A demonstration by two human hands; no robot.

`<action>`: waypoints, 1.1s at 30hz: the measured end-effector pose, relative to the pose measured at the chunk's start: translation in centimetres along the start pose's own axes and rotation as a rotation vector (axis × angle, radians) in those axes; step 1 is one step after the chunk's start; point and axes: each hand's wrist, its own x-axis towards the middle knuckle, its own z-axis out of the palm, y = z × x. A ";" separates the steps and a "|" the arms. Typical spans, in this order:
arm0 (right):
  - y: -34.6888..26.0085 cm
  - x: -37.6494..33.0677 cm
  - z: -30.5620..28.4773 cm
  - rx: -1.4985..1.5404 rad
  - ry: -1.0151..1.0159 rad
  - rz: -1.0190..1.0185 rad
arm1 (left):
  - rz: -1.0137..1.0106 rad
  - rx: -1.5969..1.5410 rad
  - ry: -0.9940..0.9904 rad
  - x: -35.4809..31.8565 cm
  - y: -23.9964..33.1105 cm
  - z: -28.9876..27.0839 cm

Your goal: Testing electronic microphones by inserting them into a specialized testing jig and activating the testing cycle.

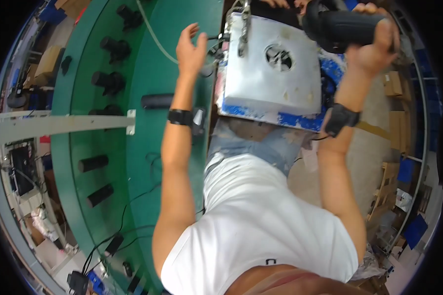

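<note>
While the right hand grips a black cylindrical part at two o'clock—fingers curled around its barrel—the left hand, just before twelve, is empty, its fingers loosely parted. The part looks stiff and sturdy, probably moderate in weight and perhaps slick; the barrel seems the surest hold, as its wider head would be awkward. At one o'clock lies a smooth, stained metal plate—a round opening in it. The green bench stretches from seven to eleven; cardboard boxes stand at three.
</note>
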 end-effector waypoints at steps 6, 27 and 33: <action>-1.2 -13.8 6.2 -0.167 -0.519 0.413 | 0.495 0.035 -0.155 -10.2 14.1 -3.2; 4.6 -23.8 -3.0 -0.240 -0.368 0.861 | -0.559 0.757 0.874 -18.1 -7.2 -33.7; 3.8 -23.9 -2.6 -0.386 -0.538 0.841 | -0.157 0.674 0.957 -15.6 -5.6 -36.7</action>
